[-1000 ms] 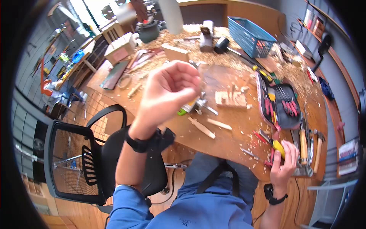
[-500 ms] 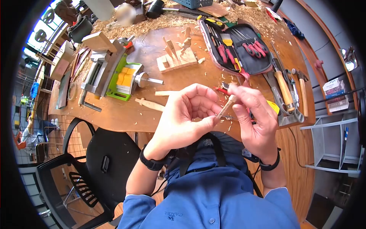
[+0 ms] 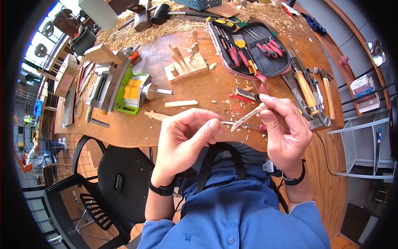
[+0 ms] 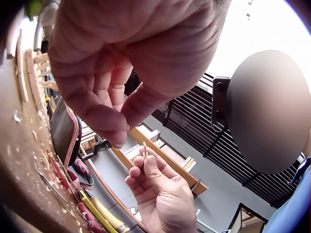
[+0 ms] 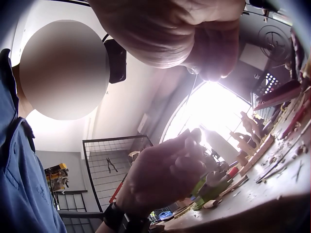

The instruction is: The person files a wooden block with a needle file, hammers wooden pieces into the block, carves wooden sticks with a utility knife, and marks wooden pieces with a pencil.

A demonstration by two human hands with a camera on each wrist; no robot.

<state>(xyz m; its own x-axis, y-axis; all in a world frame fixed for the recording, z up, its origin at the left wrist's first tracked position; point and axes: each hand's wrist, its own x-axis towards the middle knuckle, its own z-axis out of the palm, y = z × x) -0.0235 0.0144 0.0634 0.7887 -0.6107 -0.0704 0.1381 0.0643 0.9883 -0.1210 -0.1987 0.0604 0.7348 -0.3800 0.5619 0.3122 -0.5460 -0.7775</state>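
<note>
In the head view my right hand (image 3: 290, 139) pinches one end of a slim, pale carved wooden piece (image 3: 245, 118), which slants down toward the left. My left hand (image 3: 186, 141) is just left of its free end, apart from it, fingers curled and thumb against the fingertips. The left wrist view shows the left hand's (image 4: 131, 73) fingertips meeting, with nothing visible between them, and the right hand (image 4: 163, 194) beyond, holding the piece's thin tip upright. In the right wrist view the piece is mostly hidden behind the right hand (image 5: 180, 29).
On the wooden table (image 3: 137, 135) are a green vise (image 3: 124, 93), a wooden block with upright carved pieces (image 3: 186, 68), two loose wood pieces (image 3: 181, 103), an open tool case (image 3: 253, 52), a hammer (image 3: 327, 91), and shavings. A black chair (image 3: 124, 178) stands left.
The view tilted down to the table. The left hand came down, met the piece's lower end, then moved away left. The right hand left the yellow-handled tool and holds the wooden piece.
</note>
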